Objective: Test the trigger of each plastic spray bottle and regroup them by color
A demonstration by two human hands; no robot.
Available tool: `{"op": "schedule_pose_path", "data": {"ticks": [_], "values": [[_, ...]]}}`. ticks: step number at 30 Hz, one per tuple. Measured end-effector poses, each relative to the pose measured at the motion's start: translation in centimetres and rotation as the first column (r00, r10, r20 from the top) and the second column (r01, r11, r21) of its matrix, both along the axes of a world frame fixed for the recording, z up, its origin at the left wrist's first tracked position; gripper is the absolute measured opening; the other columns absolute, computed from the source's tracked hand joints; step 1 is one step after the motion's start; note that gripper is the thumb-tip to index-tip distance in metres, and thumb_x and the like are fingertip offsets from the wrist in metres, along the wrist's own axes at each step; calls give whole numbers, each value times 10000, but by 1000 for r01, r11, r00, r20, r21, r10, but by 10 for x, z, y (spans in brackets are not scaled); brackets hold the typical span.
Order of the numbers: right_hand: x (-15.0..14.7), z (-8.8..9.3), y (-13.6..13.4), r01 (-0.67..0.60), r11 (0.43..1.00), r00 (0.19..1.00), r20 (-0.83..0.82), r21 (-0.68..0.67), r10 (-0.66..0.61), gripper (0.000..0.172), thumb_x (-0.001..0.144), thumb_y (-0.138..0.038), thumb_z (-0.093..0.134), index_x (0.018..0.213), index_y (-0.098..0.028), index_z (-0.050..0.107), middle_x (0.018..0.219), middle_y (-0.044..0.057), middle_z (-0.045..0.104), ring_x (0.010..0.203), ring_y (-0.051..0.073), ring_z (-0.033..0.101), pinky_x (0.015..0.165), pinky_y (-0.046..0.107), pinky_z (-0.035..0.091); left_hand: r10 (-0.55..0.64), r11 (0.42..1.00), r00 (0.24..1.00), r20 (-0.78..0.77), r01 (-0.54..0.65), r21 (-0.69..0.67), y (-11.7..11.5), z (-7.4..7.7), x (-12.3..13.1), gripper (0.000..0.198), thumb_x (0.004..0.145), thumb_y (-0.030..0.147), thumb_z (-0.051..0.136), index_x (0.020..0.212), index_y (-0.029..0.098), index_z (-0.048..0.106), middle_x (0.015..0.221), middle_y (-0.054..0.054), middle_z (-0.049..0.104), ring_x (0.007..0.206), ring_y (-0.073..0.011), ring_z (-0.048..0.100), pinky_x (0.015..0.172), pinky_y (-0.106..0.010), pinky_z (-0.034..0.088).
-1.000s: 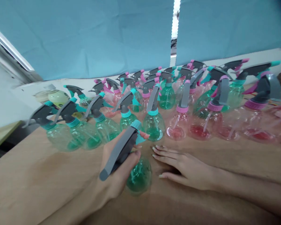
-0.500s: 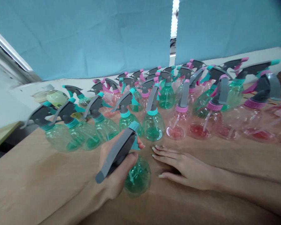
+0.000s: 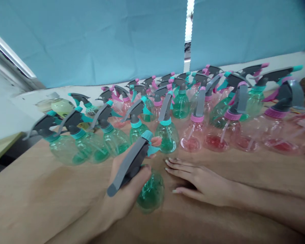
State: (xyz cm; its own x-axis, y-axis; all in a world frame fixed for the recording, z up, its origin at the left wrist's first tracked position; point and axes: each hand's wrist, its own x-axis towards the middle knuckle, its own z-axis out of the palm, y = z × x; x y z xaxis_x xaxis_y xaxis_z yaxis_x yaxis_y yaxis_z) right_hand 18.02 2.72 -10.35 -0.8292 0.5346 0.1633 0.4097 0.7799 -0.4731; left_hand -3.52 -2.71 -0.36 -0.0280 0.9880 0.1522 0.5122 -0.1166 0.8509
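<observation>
My left hand (image 3: 127, 189) is wrapped round the neck of a green spray bottle (image 3: 149, 193) with a grey head and teal nozzle, its forefinger on the teal trigger. The bottle stands on the brown table (image 3: 40, 200), tilted a little toward me. My right hand (image 3: 200, 183) lies flat on the table just right of the bottle, fingers stretched out and holding nothing.
Behind my hands stand several rows of spray bottles: green ones with teal collars (image 3: 109, 135) on the left, pink ones with pink collars (image 3: 195, 135) on the right. A blue curtain (image 3: 104, 37) hangs at the back. A white ledge (image 3: 5, 118) runs along the left.
The spray head dipped slightly down and left, then came back up. My forefinger has shifted on the trigger. My right hand has stayed still.
</observation>
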Motion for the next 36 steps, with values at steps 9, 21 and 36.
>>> {"op": "schedule_pose_path", "data": {"ticks": [9, 21, 36], "values": [[1, -1, 0, -2, 1000, 999, -45, -22, 1, 595, 928, -490, 467, 1432, -186, 372, 1488, 60, 346, 1371, 222, 319, 1132, 406, 285, -91, 996, 994, 56, 91, -1, 4, 3, 3, 275, 726, 201, 512, 927, 274, 685, 716, 10, 708, 957, -205, 648, 892, -320, 489], [1, -1, -1, 10, 999, 999, -53, -34, -12, 584, 924, -485, 479, 1431, -214, 375, 1489, 52, 348, 1370, 229, 323, 1130, 416, 287, -88, 996, 996, 4, 88, -19, 4, -3, -1, 240, 786, 268, 521, 959, 266, 688, 730, -6, 713, 967, -213, 645, 904, -348, 476], [1, -2, -1, 12, 999, 998, -63, -34, -14, 589, 923, -487, 481, 1432, -213, 372, 1486, 54, 355, 1367, 235, 329, 1128, 425, 294, -3, 1000, 1000, 18, 3, 5, 3, -1, 0, 287, 696, 269, 545, 947, 272, 685, 755, -12, 733, 770, -235, 685, 766, -369, 536]]}}
